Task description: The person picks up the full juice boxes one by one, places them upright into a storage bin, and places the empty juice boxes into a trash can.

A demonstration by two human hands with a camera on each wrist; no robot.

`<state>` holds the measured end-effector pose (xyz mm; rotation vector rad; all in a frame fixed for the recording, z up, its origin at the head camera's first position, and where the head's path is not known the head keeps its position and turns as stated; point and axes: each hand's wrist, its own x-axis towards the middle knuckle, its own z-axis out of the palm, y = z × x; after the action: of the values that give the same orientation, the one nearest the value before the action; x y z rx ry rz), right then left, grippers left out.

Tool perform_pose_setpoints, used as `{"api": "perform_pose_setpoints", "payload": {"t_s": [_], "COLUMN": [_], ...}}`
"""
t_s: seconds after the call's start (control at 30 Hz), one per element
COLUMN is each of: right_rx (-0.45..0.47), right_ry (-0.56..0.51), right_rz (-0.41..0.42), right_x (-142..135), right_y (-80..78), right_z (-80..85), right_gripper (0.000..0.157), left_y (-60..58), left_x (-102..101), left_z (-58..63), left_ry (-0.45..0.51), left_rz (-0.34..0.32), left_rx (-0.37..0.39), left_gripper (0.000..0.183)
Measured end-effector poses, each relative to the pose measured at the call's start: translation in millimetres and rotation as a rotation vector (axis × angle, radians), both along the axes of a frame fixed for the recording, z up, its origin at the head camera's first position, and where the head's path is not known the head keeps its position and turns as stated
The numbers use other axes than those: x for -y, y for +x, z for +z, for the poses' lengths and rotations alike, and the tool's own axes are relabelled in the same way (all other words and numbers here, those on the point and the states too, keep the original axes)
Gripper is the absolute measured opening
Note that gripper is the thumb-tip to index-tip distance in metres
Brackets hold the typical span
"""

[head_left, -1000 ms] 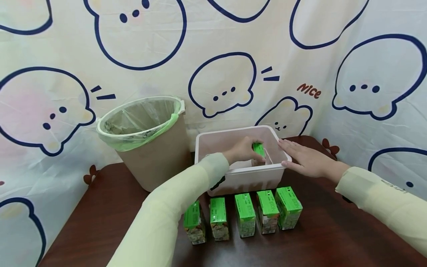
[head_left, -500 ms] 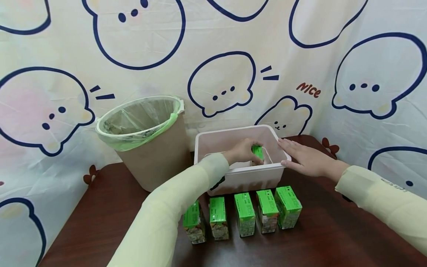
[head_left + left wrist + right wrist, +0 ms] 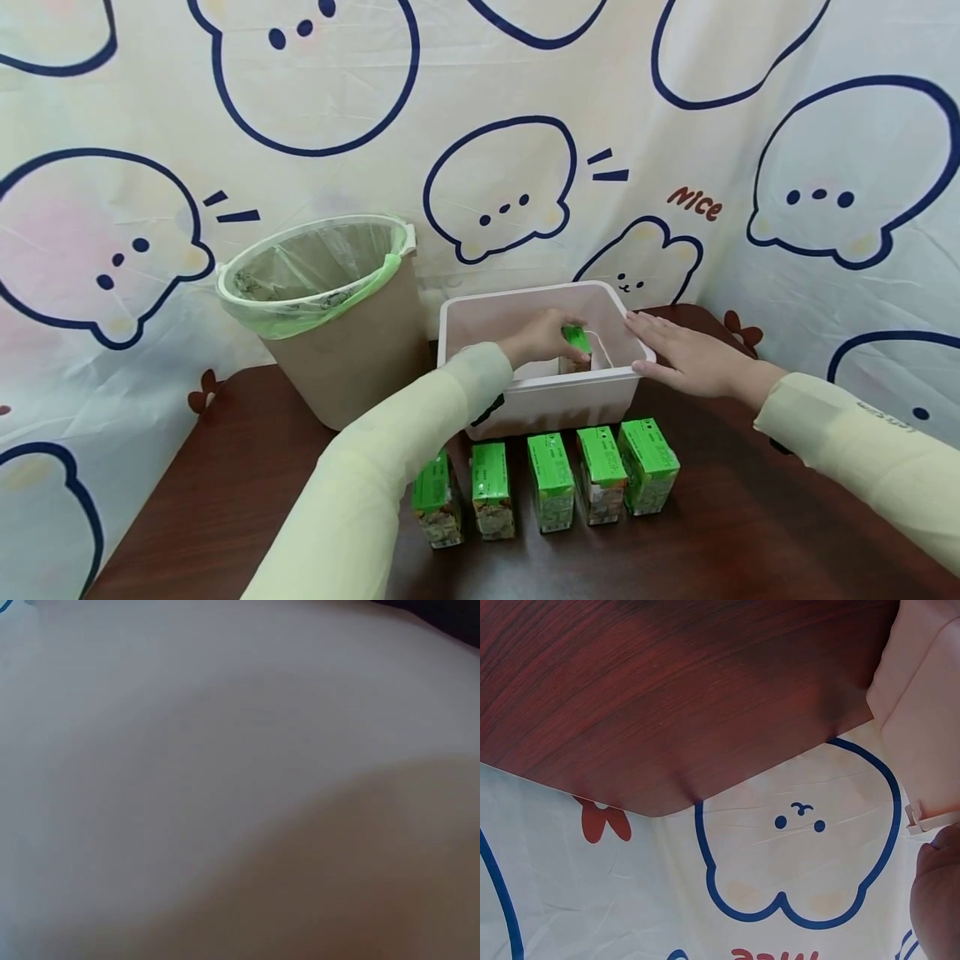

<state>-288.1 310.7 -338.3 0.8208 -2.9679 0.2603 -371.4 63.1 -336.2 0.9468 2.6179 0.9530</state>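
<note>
My left hand (image 3: pixel 542 340) reaches over the front rim into a pale pink plastic bin (image 3: pixel 566 403). Between thumb and fingers it grips a small green-topped carton (image 3: pixel 576 337), upright and low inside the bin; its lower part is hidden by the front rim. Straight-fingered, my right hand (image 3: pixel 686 354) rests on the bin's right rim. The right wrist view catches part of that hand (image 3: pixel 939 889) beside the bin's outer wall (image 3: pixel 922 697). Only a blurred pale surface and a blurred patch of the hand fill the left wrist view.
Several matching green-topped cartons (image 3: pixel 551 467) stand in a row on the dark wooden table (image 3: pixel 247 483) before the bin. A tall brown trash can (image 3: pixel 352 358) with a green-edged liner stands at left. Behind hangs a cartoon-print curtain (image 3: pixel 360 192). A thin white cord (image 3: pixel 602 343) curves inside the bin.
The held carton has shifted slightly left inside the bin along with my left hand. The right hand stays on the rim, and the row of cartons is unchanged.
</note>
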Motion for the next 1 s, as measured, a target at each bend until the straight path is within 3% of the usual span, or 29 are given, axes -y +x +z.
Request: {"api": "perform_pose_setpoints", "payload": {"t_s": [0.4,0.77,1.0], "right_rx": [0.006,-0.003,0.000], "right_ry": [0.003,0.005,-0.009], "right_rz": [0.008,0.017,0.021], "right_x": [0.8,-1.2,0.1], "right_y": [2.2,0.0,0.1], "right_z": [3.1,4.5,2.1], "right_gripper": [0.078,0.077,0.078], "left_y": [2.4,15.5,24.2], "left_x": [13.8,32.8,56.4], "left_z": [12.5,19.9,23.3], "left_ry": [0.053,0.106,0.151], "left_rz": [0.028,-0.038,-0.088], "left_rx": [0.053,0.064,0.048], "left_gripper": [0.059,0.058,0.058]}}
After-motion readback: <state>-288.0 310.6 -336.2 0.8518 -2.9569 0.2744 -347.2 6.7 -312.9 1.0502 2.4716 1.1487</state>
